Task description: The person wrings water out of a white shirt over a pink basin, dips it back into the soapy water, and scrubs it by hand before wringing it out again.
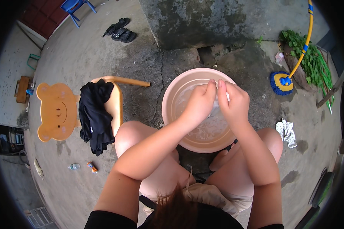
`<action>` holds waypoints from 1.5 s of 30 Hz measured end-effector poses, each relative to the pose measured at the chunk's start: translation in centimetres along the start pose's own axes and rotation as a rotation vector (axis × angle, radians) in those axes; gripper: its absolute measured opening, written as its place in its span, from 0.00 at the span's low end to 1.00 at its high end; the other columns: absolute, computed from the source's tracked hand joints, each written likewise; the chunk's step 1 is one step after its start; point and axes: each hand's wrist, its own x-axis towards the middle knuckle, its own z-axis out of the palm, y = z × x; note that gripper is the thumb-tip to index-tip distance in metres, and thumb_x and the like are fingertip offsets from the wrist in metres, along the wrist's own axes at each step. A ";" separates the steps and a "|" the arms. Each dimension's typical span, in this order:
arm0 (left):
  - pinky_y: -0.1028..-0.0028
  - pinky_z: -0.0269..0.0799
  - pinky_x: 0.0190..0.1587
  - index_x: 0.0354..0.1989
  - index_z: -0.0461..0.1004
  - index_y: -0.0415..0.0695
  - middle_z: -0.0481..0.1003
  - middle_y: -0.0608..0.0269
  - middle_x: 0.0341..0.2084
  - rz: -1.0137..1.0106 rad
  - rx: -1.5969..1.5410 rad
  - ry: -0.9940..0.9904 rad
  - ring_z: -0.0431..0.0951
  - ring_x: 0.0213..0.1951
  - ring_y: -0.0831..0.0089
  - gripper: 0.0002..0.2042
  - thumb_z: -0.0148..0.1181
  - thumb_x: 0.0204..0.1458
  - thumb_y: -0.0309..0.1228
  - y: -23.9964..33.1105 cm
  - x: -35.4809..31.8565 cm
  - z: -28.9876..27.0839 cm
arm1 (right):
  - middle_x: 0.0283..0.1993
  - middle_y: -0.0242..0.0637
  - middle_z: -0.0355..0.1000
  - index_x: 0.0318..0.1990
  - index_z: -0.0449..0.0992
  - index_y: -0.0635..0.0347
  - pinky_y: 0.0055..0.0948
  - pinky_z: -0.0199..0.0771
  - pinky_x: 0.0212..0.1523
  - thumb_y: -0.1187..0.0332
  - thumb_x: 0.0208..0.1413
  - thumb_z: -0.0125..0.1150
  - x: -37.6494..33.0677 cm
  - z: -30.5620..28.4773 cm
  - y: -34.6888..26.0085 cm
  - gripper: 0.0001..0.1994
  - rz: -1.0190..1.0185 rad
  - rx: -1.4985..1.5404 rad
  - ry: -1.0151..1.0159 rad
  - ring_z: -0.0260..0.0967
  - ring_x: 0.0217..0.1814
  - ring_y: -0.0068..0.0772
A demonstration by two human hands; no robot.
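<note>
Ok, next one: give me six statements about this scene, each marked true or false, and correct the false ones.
1. The left hand and right hand are over the basin. True.
2. The black clothes lie in the basin. False: the black clothes lie on the chair.
3. The mop is to the right of the basin. True.
4. The sandals stand on the chair. False: the sandals are on the ground.
5. The spotted cloth lies on the ground. True.
6. The hands are wide apart. False: they are close together, with a white item between them.
</note>
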 end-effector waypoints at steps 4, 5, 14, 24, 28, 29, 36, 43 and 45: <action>0.77 0.67 0.32 0.30 0.75 0.35 0.75 0.65 0.24 -0.001 -0.095 -0.028 0.72 0.27 0.80 0.24 0.40 0.65 0.44 -0.6 0.0 0.5 | 0.18 0.43 0.69 0.23 0.74 0.62 0.35 0.64 0.19 0.67 0.58 0.55 -1.1 0.0 -0.6 0.13 -0.047 0.064 -0.050 0.67 0.17 0.43; 0.77 0.67 0.32 0.29 0.75 0.36 0.74 0.65 0.23 0.000 -0.048 -0.027 0.71 0.27 0.80 0.24 0.40 0.65 0.44 -0.6 -0.1 0.6 | 0.18 0.43 0.69 0.23 0.74 0.62 0.35 0.64 0.19 0.67 0.58 0.55 -0.9 0.0 -0.3 0.13 -0.045 0.062 -0.050 0.67 0.17 0.43; 0.77 0.66 0.31 0.31 0.75 0.35 0.73 0.65 0.22 0.025 -0.205 -0.030 0.70 0.26 0.79 0.23 0.39 0.65 0.42 -0.2 -0.3 0.3 | 0.18 0.41 0.69 0.23 0.74 0.61 0.35 0.64 0.18 0.67 0.57 0.56 -0.4 0.3 -0.5 0.12 -0.125 0.033 -0.018 0.67 0.17 0.42; 0.77 0.66 0.32 0.30 0.75 0.35 0.73 0.65 0.22 0.111 -0.012 0.036 0.70 0.27 0.80 0.23 0.39 0.65 0.42 -0.6 -0.4 0.4 | 0.16 0.42 0.68 0.21 0.73 0.60 0.37 0.63 0.18 0.66 0.58 0.56 -0.5 0.5 0.3 0.14 -0.081 -0.009 -0.043 0.66 0.16 0.44; 0.77 0.65 0.32 0.29 0.75 0.35 0.73 0.65 0.23 0.006 -0.035 -0.021 0.70 0.27 0.79 0.24 0.39 0.64 0.42 0.3 -1.0 0.5 | 0.16 0.42 0.68 0.20 0.72 0.60 0.37 0.62 0.18 0.66 0.58 0.55 0.0 0.5 1.0 0.14 -0.066 0.015 -0.013 0.66 0.16 0.44; 0.77 0.65 0.32 0.29 0.75 0.35 0.73 0.65 0.23 0.014 0.002 -0.020 0.70 0.27 0.79 0.24 0.40 0.64 0.43 0.5 -1.3 0.7 | 0.17 0.42 0.68 0.20 0.72 0.59 0.37 0.62 0.18 0.65 0.58 0.56 0.4 0.4 1.5 0.14 -0.008 -0.018 -0.007 0.66 0.16 0.44; 0.77 0.66 0.33 0.31 0.74 0.35 0.74 0.65 0.24 0.099 0.015 0.017 0.70 0.27 0.79 0.22 0.39 0.64 0.41 0.2 -0.9 0.1 | 0.18 0.44 0.69 0.21 0.73 0.61 0.37 0.62 0.18 0.67 0.58 0.55 -0.7 0.1 -0.6 0.14 -0.058 0.029 -0.058 0.66 0.17 0.45; 0.77 0.67 0.34 0.31 0.74 0.36 0.74 0.65 0.25 0.027 -0.046 -0.012 0.71 0.28 0.79 0.23 0.39 0.65 0.43 0.3 -1.3 0.6 | 0.16 0.40 0.67 0.21 0.72 0.60 0.34 0.63 0.18 0.68 0.56 0.57 0.3 0.5 1.0 0.12 -0.062 0.021 0.034 0.66 0.16 0.41; 0.77 0.67 0.35 0.30 0.74 0.36 0.74 0.65 0.24 0.018 -0.075 -0.021 0.71 0.28 0.79 0.23 0.40 0.65 0.43 0.1 -0.9 0.5 | 0.16 0.39 0.66 0.20 0.72 0.60 0.34 0.63 0.17 0.68 0.55 0.57 0.0 0.5 0.5 0.12 -0.060 0.044 0.055 0.66 0.16 0.40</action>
